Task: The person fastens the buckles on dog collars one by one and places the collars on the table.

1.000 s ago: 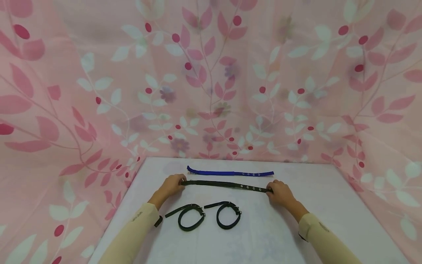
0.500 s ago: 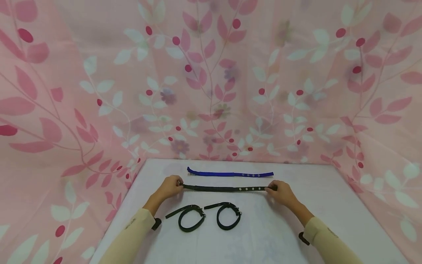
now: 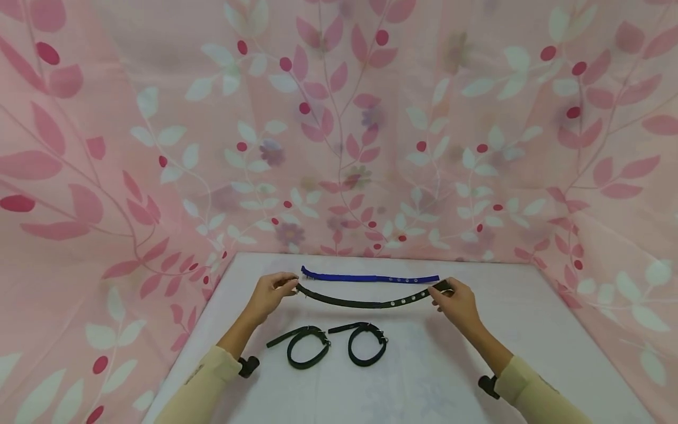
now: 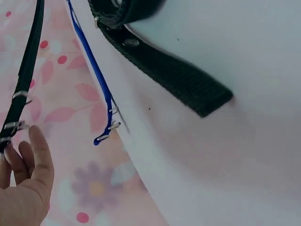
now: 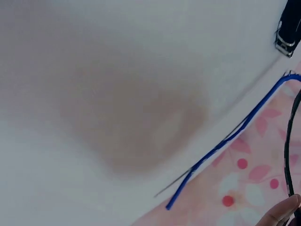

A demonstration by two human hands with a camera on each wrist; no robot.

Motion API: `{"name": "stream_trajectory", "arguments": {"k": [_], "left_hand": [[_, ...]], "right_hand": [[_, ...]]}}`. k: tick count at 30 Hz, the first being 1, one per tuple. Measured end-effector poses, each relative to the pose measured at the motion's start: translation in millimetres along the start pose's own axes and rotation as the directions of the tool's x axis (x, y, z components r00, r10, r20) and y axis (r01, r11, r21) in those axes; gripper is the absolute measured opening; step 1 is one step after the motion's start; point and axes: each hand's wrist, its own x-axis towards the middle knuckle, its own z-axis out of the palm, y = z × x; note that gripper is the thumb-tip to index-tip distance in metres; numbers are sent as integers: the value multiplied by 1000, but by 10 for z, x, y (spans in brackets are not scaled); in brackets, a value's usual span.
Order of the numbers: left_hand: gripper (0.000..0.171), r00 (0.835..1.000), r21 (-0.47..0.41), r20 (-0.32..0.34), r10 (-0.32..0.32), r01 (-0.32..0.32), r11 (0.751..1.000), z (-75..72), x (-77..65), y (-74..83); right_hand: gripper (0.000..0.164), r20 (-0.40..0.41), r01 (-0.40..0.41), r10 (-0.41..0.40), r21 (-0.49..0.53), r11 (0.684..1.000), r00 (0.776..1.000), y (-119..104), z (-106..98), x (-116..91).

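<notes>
A dark green collar (image 3: 360, 304), with a row of metal eyelets, hangs in a shallow curve between the two hands, its middle sagging. My left hand (image 3: 269, 296) pinches its buckle end; in the left wrist view that hand (image 4: 28, 179) has its fingertips by the metal buckle (image 4: 13, 126). The eyelet end is pinched between thumb and fingers of my right hand (image 3: 458, 303), and only some of that hand (image 5: 281, 212) enters the right wrist view. Behind the held collar, a blue collar (image 3: 349, 278) lies stretched out on the table.
Nearer the front of the white table (image 3: 424, 377), two dark collars lie buckled into loops, a left one (image 3: 290, 357) and a right one (image 3: 350, 353), tails pointing left. Pink leaf-patterned cloth (image 3: 339, 176) walls the back and sides.
Both hands have risen with the dark green collar. It was nearly straight and close to the table; now its ends are higher and its middle droops. The other collars stay put.
</notes>
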Motion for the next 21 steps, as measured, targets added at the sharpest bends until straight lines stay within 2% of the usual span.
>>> {"name": "stream_trajectory", "arguments": {"k": [3,8,10,14,19,21], "left_hand": [[28,1000,-117,10,-10,11,993,22,-48,43],[28,992,-198,125,-21,45,979,106,-185,116],[26,990,-236,139,-22,55,970,151,-209,131],[31,993,-305,116,4,32,952,247,-183,106],[39,998,-321,34,61,-46,946,332,-149,85],[38,997,-333,35,75,-59,941,351,-153,101]], "right_hand": [[20,8,18,-19,80,997,1000,-92,9,-57],[23,98,53,-81,259,965,992,-216,10,-110],[22,129,79,-121,291,953,984,-252,11,-116],[18,145,140,-192,312,940,971,-296,34,-129],[24,173,222,-284,306,926,943,-286,95,-170],[27,187,245,-308,297,923,933,-258,119,-181]]}}
